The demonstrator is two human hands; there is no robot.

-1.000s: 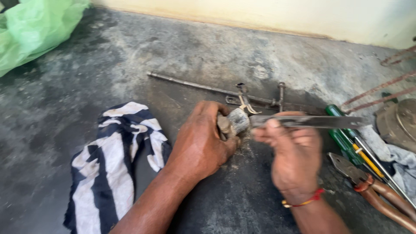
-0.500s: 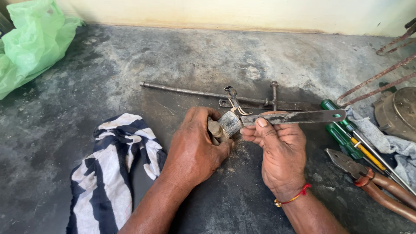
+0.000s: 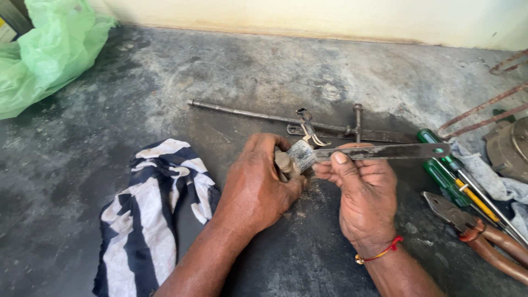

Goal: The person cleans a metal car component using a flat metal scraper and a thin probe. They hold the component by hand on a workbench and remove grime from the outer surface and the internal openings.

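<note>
Left hand was seen clenched around a small grey metal part, knuckles resting on the floor near the middle of the concrete. Only the part's squared end and a brownish stub beside it were left showing past the fingers. Right hand was closed on a flat metal blade, pinched under the thumb, held level and pointed leftward. The blade's tip was observed touching the grey part just beyond the left hand's fingertips; the far end, with a hole in it, was carried over toward the right edge of the floor.

A long rusty rod with upright pegs was laid just behind both hands, toward the wall. A striped black-and-white cloth was noted close beside the left forearm. Green-handled screwdrivers and pliers were recorded near the right hand, by the right edge. A green plastic bag was lodged in the far left corner, well apart.
</note>
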